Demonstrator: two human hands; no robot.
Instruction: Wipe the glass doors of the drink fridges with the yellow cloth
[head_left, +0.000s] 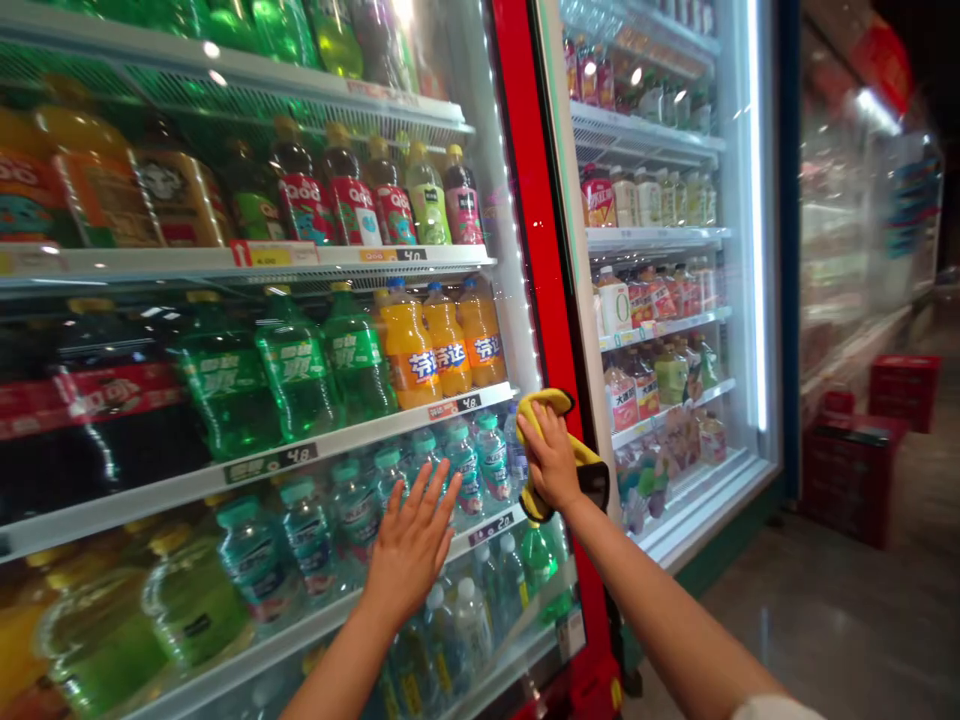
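Note:
My left hand [411,545] is spread, palm toward the glass door [337,420] of a drinks fridge, and holds nothing. Under my right hand [551,455] is a yellow cloth [534,505] with black edging. My right fingers hold it where the glass meets the red door frame [534,210]. Part of the cloth folds out past the frame to the right. Behind the glass, near both hands, stand small clear bottles with teal labels [493,455]. Orange soda bottles [411,345] stand on the shelf above them.
Shelves hold several green soda bottles [296,360] and dark cola bottles [112,400]. A second lit fridge [660,235] stands to the right, also stocked. Red boxes [851,480] sit on the grey floor [787,620] at the far right.

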